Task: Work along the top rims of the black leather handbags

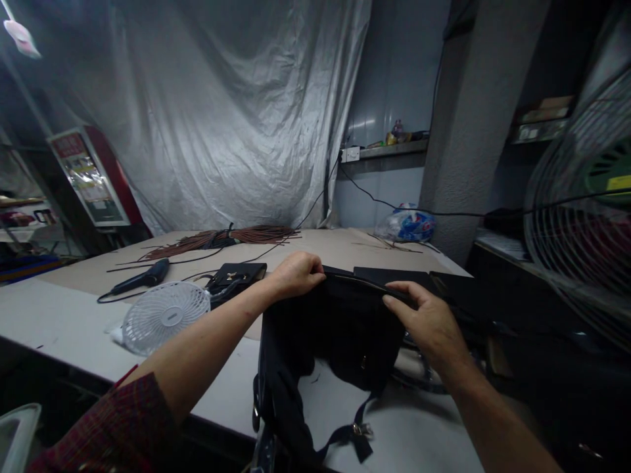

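Note:
A black fabric bag (340,328) with a strap and metal buckle (362,430) hangs between my hands above the front of the table. My left hand (300,272) is closed on its upper edge near the left corner. At the right end of that same edge, my right hand (421,315) pinches the rim between thumb and fingers. The strap droops over the pale table surface below. How the bag's lower left part is supported is too dark to tell.
On the pale table (236,381) lie a small white fan (167,315), a dark hair-dryer-like tool (142,277), a black wallet-like item (241,274) and bundled brown cords (221,238). A plastic bag (411,223) sits at the back right. A large caged fan (586,197) stands at right.

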`<state>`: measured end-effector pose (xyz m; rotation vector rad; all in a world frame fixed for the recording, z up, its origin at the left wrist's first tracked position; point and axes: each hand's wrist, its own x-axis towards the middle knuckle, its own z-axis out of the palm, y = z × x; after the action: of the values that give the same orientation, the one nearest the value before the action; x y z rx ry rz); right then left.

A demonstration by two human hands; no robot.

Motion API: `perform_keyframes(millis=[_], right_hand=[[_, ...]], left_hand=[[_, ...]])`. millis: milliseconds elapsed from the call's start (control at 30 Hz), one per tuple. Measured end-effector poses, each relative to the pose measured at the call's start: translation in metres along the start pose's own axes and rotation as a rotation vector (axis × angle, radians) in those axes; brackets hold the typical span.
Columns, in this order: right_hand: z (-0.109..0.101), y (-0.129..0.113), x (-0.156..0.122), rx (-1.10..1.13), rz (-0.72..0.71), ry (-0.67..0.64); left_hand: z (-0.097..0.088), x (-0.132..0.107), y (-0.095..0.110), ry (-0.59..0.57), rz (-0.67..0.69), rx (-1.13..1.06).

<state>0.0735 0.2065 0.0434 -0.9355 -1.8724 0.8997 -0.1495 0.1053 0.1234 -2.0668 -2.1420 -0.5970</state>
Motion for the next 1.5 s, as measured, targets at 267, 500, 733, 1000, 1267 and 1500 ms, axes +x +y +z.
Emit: perform_keyframes(millis=[267,500,733,1000,1267,1500], right_hand=[[0.004,-0.014,0.010,-0.077,0.002,-0.024],[0.005,-0.015,0.017,-0.146,-0.018,-0.030],[0.006,-0.038,0.028,-0.369,-0.106,-0.216],[0.010,-0.052,0.051,-0.643,-0.113,-0.329],[0.022,-0.059,0.057,-0.656,-0.321,-0.371],[0.033,-0.062,0.063,-0.656,-0.434,-0.397]], left_hand=[[0.000,-0.004,0.000,0.027,-0.004,0.017],[0.001,-0.003,0.000,0.033,0.010,0.058],[0.002,-0.002,0.003,0.042,-0.004,0.115],[0.004,-0.001,0.003,0.040,-0.013,0.145],[0.004,0.000,0.006,0.049,-0.025,0.172],[0.006,0.002,0.003,0.054,-0.009,0.201]])
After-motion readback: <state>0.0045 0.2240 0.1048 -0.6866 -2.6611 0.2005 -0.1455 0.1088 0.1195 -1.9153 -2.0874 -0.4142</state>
